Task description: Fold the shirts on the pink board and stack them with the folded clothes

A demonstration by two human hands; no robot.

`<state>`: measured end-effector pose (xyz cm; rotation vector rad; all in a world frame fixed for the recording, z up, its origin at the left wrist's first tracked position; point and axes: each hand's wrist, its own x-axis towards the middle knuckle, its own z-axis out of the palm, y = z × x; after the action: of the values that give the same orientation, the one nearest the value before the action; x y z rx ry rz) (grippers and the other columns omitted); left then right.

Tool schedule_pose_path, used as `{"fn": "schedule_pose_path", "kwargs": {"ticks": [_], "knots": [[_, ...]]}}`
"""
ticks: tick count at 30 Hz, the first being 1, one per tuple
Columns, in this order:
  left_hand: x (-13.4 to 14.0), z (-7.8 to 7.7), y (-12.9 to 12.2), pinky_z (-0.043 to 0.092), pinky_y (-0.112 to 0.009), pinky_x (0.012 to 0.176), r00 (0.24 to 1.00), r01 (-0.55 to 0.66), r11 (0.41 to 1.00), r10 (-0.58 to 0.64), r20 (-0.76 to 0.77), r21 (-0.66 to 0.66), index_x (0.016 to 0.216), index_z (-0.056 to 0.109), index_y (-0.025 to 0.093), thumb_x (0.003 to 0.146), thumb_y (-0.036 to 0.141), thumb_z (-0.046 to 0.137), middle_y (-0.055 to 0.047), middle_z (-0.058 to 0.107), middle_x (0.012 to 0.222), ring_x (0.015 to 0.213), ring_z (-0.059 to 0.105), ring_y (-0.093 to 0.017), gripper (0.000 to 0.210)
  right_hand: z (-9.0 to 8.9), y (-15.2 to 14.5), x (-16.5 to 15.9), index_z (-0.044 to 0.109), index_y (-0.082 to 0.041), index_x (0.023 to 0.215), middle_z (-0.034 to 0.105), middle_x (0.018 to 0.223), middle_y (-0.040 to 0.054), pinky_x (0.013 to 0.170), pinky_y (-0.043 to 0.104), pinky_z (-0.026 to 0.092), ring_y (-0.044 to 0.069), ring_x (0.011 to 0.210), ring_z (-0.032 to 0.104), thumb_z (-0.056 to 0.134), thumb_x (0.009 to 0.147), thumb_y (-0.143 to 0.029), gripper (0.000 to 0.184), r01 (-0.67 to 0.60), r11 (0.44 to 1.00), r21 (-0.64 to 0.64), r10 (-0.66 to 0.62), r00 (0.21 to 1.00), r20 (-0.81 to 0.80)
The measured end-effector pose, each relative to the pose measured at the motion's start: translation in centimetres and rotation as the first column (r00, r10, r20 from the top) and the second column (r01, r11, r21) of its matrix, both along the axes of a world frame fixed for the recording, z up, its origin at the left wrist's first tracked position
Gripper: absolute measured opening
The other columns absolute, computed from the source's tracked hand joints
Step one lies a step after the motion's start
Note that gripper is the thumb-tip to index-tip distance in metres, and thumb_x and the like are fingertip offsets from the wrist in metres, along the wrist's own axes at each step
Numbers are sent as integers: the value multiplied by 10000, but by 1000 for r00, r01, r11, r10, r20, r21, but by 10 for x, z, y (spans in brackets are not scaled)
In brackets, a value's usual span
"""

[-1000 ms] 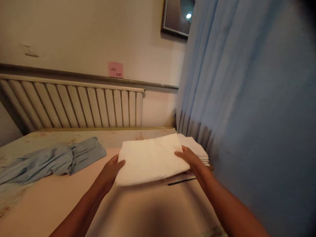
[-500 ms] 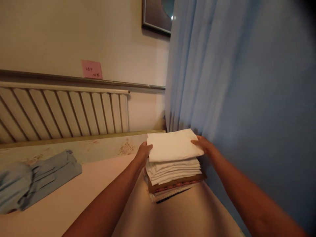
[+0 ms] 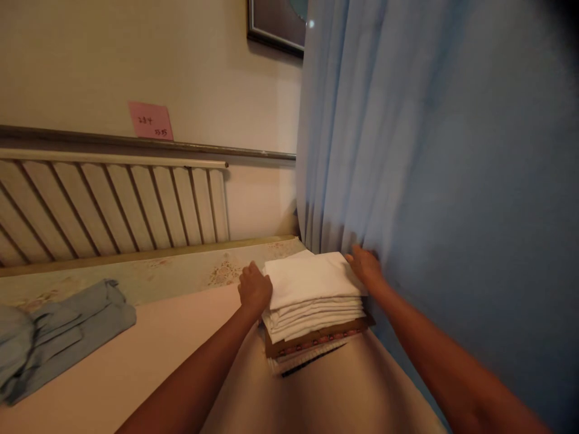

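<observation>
A stack of folded white cloths (image 3: pixel 312 283) lies on the bed close in front of me. The top cloth rests flat on the layers below. Beneath the white ones are a brown folded cloth (image 3: pixel 274 349) with a patterned red edge, then thinner light and dark layers. At the stack's left edge is my left hand (image 3: pixel 256 290), its fingers bent and loosely apart, not gripping the cloth. My right hand (image 3: pixel 367 268) is by the far right corner, fingers stretched out beside the stack, near the curtain. Some fingertips are hard to make out.
A blue curtain (image 3: pixel 434 199) hangs close on the right. Blue-grey clothing (image 3: pixel 85 331) lies on the pink bed sheet (image 3: pixel 181 337) at left. Behind the bed are a radiator (image 3: pixel 122 208), a pipe, a pink note (image 3: pixel 151 120) and a framed picture (image 3: pixel 275 27).
The white cloth held between both hands has come down onto the stack. Both hands have let go of its edges. The view has shifted slightly to the right.
</observation>
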<state>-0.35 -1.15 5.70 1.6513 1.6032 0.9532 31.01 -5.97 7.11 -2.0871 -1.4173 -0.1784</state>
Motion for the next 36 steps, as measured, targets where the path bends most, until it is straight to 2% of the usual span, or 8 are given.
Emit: {"fn": "schedule_pose_path", "kwargs": {"ticks": [2, 4, 6, 9, 11, 14, 21, 36], "knots": [[15, 11, -1, 266, -484, 1097, 980, 92, 977, -55, -189, 194, 1401, 367, 174, 859, 204, 477, -158, 268, 1541, 1424, 205, -309, 554, 13, 12, -18, 511, -107, 1323, 510, 1379, 163, 1066, 368, 310, 244, 1297, 443, 405, 940, -287, 436, -102, 995, -3, 102, 991, 83], [37, 13, -3, 213, -489, 1123, 888, 280, 917, -136, -439, 283, 1387, 398, 169, 905, 223, 380, -137, 234, 1560, 1438, 167, -281, 485, 12, 24, -43, 500, -165, 1343, 447, 1450, 88, 1101, 337, 262, 198, 1356, 361, 366, 958, -272, 422, -224, 973, -48, 228, 961, 154], [58, 4, -7, 197, -523, 1122, 759, 464, 860, -262, -596, 212, 1405, 378, 169, 946, 278, 285, -122, 213, 1571, 1448, 134, -278, 481, -5, 30, -69, 508, -202, 1340, 428, 1467, 59, 1109, 359, 249, 198, 1372, 331, 359, 960, -269, 413, -296, 949, -113, 313, 930, 191], [74, -24, -11, 220, -525, 1118, 660, 570, 817, -387, -644, 93, 1410, 385, 189, 954, 327, 262, -101, 333, 1528, 1421, 243, -260, 492, -44, 26, -97, 527, -228, 1322, 475, 1431, 64, 1109, 446, 224, 242, 1357, 353, 377, 956, -291, 402, -326, 922, -207, 367, 907, 207], [74, -42, -14, 200, -524, 1128, 645, 572, 818, -400, -651, 64, 1431, 355, 180, 946, 330, 272, -99, 311, 1538, 1428, 227, -258, 515, -65, 20, -104, 479, -236, 1363, 411, 1478, 67, 1117, 483, 176, 253, 1384, 299, 339, 968, -306, 426, -298, 926, -231, 355, 898, 261], [69, -58, -17, 148, -518, 1148, 648, 559, 826, -385, -656, 67, 1462, 300, 163, 950, 342, 243, -90, 245, 1564, 1448, 156, -253, 546, -78, 16, -104, 438, -251, 1393, 355, 1512, 56, 1118, 487, 147, 251, 1406, 247, 289, 982, -347, 448, -260, 935, -240, 332, 882, 335], [66, -58, -21, 149, -518, 1148, 656, 550, 831, -369, -658, 82, 1466, 298, 188, 949, 349, 250, -79, 240, 1566, 1448, 156, -253, 544, -76, 16, -105, 413, -272, 1410, 338, 1521, 43, 1105, 527, 146, 270, 1414, 218, 260, 981, -397, 472, -221, 945, -240, 292, 901, 320], [64, -73, -27, 130, -507, 1157, 669, 542, 831, -338, -662, 124, 1484, 269, 186, 944, 364, 253, -67, 205, 1576, 1454, 129, -247, 569, -91, 9, -107, 439, -260, 1393, 356, 1512, 39, 1120, 504, 129, 256, 1413, 217, 311, 972, -336, 447, -235, 965, -117, 262, 886, 383]]}}
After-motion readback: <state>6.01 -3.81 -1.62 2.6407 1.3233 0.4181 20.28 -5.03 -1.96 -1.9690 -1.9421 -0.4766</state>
